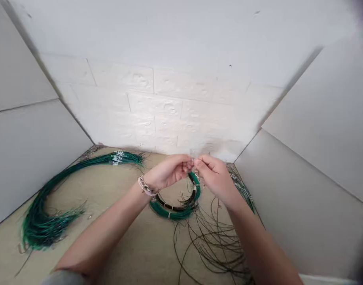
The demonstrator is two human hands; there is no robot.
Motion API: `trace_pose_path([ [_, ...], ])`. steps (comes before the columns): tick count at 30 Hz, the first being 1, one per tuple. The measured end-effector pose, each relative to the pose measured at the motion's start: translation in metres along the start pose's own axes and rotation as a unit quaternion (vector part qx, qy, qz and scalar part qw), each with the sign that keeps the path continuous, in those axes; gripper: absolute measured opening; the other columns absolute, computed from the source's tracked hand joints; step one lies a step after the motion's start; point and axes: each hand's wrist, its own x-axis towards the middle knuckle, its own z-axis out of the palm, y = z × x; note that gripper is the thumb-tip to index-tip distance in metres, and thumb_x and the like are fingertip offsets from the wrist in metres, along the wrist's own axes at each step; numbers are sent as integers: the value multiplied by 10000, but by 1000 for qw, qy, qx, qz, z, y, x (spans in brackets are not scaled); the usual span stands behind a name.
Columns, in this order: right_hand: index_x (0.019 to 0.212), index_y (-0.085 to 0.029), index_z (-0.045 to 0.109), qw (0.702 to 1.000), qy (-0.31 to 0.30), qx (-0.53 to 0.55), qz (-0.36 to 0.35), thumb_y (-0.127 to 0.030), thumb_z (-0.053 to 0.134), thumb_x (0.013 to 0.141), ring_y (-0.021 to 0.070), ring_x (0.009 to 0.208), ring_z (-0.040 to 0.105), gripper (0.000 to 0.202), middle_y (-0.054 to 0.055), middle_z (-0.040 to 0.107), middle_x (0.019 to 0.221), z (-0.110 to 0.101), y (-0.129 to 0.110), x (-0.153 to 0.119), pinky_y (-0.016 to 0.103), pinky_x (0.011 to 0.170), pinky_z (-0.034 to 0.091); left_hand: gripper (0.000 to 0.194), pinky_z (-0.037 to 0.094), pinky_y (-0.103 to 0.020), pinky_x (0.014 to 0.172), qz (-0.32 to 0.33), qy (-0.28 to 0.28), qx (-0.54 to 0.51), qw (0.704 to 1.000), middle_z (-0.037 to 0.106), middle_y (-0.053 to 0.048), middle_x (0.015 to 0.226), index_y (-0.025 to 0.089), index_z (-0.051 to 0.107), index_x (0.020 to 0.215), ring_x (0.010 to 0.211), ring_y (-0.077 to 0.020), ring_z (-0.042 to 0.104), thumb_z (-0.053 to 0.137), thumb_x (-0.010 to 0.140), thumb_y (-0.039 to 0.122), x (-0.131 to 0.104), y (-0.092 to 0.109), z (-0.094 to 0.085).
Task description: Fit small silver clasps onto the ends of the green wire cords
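My left hand [174, 172] and my right hand [214, 174] meet fingertip to fingertip above the table. Each is closed in a pinch around something small and pale between them, too tiny to name. A thin dark strand hangs down near my right fingers. Under my hands lies a coiled ring of green and black wires [171, 213], bound with light ties. To the right, loose dark wires [211, 245] spread in wide loops, partly beneath my right forearm.
A thick green wire bundle [42, 213] with white pieces near its upper end curves along the left side of the tabletop [134, 245]. Another bundle [242, 188] lies by the right panel. White walls enclose the back and both sides.
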Motion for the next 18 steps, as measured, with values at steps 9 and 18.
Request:
trace_pose_path([
  [9,599,-177,444,973,-51,171,149,-358,485,773,33,335,195,254,-79,291,442,-1,-1,3,163,304,164,114,348,-169,530,-33,-33,-52,998,508,-10,604,86,561,649,555,-48,442,517,740,138,4,-6,-3],
  [18,563,-166,425,959,-50,200,193,-302,486,761,14,309,164,248,-89,273,411,-1,-4,6,143,291,125,92,328,-162,523,-4,-11,-23,1000,512,-14,636,73,571,675,577,-43,438,552,733,143,3,-7,0],
])
